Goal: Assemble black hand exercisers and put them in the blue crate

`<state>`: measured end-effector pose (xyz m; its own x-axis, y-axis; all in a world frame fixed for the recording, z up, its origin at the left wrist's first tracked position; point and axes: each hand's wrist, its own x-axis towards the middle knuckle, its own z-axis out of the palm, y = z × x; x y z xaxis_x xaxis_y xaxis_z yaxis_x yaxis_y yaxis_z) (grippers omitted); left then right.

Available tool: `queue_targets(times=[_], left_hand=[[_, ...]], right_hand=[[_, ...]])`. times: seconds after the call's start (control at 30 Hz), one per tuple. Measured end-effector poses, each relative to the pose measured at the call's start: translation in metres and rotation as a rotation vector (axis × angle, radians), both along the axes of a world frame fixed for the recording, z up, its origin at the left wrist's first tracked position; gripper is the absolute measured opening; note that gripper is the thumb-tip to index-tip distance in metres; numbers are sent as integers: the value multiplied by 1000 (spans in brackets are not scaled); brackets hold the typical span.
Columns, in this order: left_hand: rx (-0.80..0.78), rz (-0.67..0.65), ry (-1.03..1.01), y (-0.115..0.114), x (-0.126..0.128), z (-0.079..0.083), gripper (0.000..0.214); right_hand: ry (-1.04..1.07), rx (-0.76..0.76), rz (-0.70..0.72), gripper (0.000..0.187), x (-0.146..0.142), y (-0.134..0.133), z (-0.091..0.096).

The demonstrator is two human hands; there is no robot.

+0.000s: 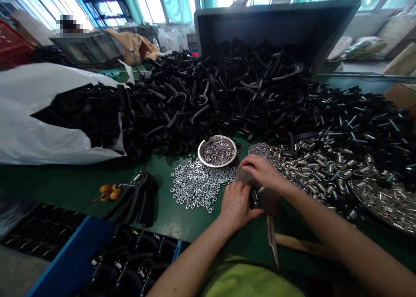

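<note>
My left hand (pixel 236 205) is closed around a black plastic part (pixel 254 198), its thumb along the near side and its fingers against a grey-brown block (pixel 270 202). A small spring (pixel 261 188) shows at the part's upper end. Just above, my right hand (pixel 261 172) has its fingertips pinched together over the block's far edge; what they hold, if anything, is hidden. Loose metal nuts (pixel 195 184) lie spread left of my hands. Beyond them stands a round metal bowl (pixel 199 153) of small metal pins. A knife-like blade (pixel 272 240) lies below the block.
Black curved handles (pixel 195 98) are heaped across the back, before a tipped grey bin (pixel 276 22). Springs (pixel 312 171) and black-headed bolts (pixel 360 115) pile up on the right. At left are a white sack (pixel 29 115), orange fruit (pixel 110 193) and a blue crate (pixel 68 256) of black parts.
</note>
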<state>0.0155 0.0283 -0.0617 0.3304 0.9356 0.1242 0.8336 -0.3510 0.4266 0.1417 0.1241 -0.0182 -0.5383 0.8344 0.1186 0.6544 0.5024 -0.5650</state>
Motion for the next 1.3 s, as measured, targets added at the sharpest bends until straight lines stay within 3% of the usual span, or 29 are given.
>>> queue_targets(times=[0.1,0.2,0.47,0.53,0.6,0.7,0.8,0.9,1.03,1.3], left_hand=[[3,-12,-20,1,1,0,61],[5,-11,-22,2,1,0,60],[40,12,-1,-1,4,-5,53],[51,24,-26,-3,4,-7,54],[60,9,-64,-4,3,-8,64],[64,-54,-68,-5,1,-6,74],[64,-98,-31,-5,1,-3,65],[64,-100,-15,-5,1,-2,64],[50,-115,-14,-6,0,-2,66],[23,-129,-14,-5,-1,-1,69]], right_hand=[[-20,-48,13,16,33,-28,-9],[-68,-34,11,15,45,-42,-19],[-405,232,125,9,21,-67,-14],[-398,238,112,7,22,-69,-13],[-342,137,51,8,30,-60,-11],[-333,-1,-87,12,47,-24,-9],[-404,40,-242,19,57,20,-13],[-484,66,-339,20,56,45,-24],[-555,84,-361,22,55,50,-36],[-608,84,-326,17,62,50,-35]])
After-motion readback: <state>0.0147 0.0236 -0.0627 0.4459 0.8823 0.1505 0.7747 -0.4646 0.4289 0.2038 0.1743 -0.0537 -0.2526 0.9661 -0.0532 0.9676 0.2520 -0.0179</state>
